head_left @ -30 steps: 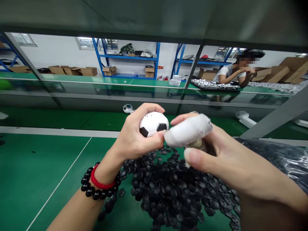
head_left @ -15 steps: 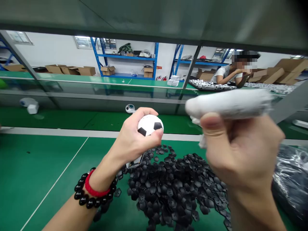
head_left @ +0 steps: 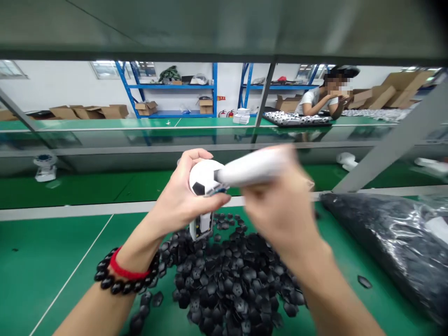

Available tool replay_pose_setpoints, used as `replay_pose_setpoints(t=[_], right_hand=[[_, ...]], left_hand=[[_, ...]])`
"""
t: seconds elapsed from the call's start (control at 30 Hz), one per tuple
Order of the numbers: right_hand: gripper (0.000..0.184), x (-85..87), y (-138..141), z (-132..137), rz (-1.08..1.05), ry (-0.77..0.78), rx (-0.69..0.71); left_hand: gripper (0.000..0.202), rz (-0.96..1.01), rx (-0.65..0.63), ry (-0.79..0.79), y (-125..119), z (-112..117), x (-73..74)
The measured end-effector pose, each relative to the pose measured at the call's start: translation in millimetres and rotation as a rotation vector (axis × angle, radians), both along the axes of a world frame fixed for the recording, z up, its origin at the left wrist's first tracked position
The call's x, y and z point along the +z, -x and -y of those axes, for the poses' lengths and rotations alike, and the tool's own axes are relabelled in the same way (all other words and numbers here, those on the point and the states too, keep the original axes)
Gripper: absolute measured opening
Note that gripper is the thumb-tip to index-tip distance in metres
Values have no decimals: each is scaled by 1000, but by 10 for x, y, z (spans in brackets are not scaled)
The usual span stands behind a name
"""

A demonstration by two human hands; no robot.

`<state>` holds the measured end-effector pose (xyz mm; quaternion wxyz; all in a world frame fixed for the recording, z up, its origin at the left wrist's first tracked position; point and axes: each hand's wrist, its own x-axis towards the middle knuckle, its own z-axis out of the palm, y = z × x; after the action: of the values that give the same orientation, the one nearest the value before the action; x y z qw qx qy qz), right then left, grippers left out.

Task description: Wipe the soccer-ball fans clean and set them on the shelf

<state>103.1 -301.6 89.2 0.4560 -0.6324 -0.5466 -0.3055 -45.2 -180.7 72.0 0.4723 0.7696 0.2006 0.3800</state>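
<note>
My left hand (head_left: 175, 198) is wrapped round a white soccer-ball-shaped device (head_left: 206, 170) with black pentagon patches; a boxy lower part hangs below the palm. A thick white wrapped tool (head_left: 255, 165), blurred by motion, is in my closed right hand (head_left: 280, 200). Its rounded end meets the ball's right side by a black patch; whether it presses on it I cannot tell. Beneath both hands lies a heap of small black pentagonal pieces (head_left: 234, 280) on the green table (head_left: 45, 270).
A big plastic bag (head_left: 385, 233) of dark pieces lies at the right. Beyond the table edge, white devices (head_left: 45, 168) stand on a green surface. A slanted grey post (head_left: 388, 140) rises at the right, an overhead panel (head_left: 210, 28) spans the top, and a co-worker (head_left: 320, 100) sits across.
My right hand has swung the white tool leftward and down to the ball. My left hand has tilted the device, so its lower part shows more. The view has shifted rightward.
</note>
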Motion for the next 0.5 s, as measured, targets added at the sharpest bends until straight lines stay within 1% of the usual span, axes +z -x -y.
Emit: replay_pose_setpoints(t=[0.07,0.13,0.17,0.2,0.23,0.27,0.3,0.33,0.37,0.43,0.5], right_hand=[[8,18,-64,-4,48,233,-78],[9,68,-189,20,-33,364,-182],[9,94,-252,37,-100,424,-195],[8,109,-299,48,-155,538,-169],[11,108,-321,49,-184,700,-110],[15,87,-312,34,-180,882,-34],[17,44,-270,3,-146,1055,42],[18,-18,-202,-44,-94,1197,111],[16,-95,-116,-105,-41,1296,166],[20,-267,66,-243,14,1388,240],[28,-428,199,-369,38,1450,302]], left_hand=[[67,-17,1,9,14,21,37],[70,9,42,149,-15,-67,26],[72,37,66,241,-63,-150,4],[72,64,93,330,-139,-253,-30],[68,77,112,397,-248,-371,-73],[59,76,127,432,-389,-495,-126],[45,61,143,461,-559,-617,-186],[31,37,166,488,-752,-729,-254],[27,8,185,506,-958,-827,-327],[30,-49,214,505,-1371,-964,-483],[33,-114,231,461,-1712,-1037,-635]])
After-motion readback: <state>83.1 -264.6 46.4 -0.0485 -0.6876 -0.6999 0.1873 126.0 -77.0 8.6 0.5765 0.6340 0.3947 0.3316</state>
